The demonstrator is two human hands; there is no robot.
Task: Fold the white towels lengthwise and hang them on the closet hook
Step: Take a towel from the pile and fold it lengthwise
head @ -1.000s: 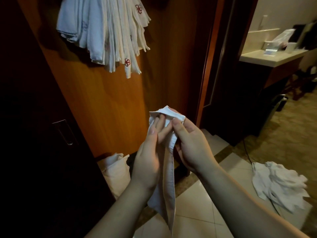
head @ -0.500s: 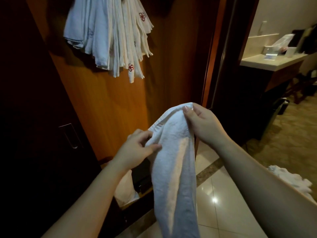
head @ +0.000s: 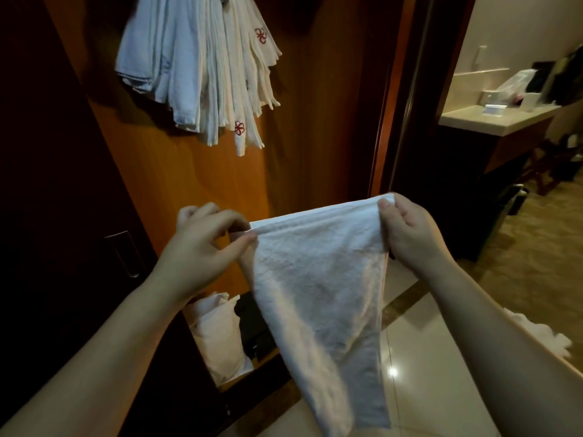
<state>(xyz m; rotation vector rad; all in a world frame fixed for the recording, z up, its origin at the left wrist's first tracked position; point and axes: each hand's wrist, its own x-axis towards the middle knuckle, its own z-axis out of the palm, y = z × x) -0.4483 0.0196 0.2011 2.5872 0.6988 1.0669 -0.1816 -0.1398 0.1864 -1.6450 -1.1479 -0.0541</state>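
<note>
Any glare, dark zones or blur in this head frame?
Head view: a small glare spot on the floor tile; the cabinet at left nearly black; left hand slightly motion-blurred; towel evenly lit; door frame bowed by the wide lens.

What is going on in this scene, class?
A person is holding a white towel stretched out by its top edge. The left hand pinches one top corner and the right hand grips the other, so the rest hangs down. A bunch of folded towels already hangs high on the wooden closet panel, and more white cloth lies on the floor at right.
</note>
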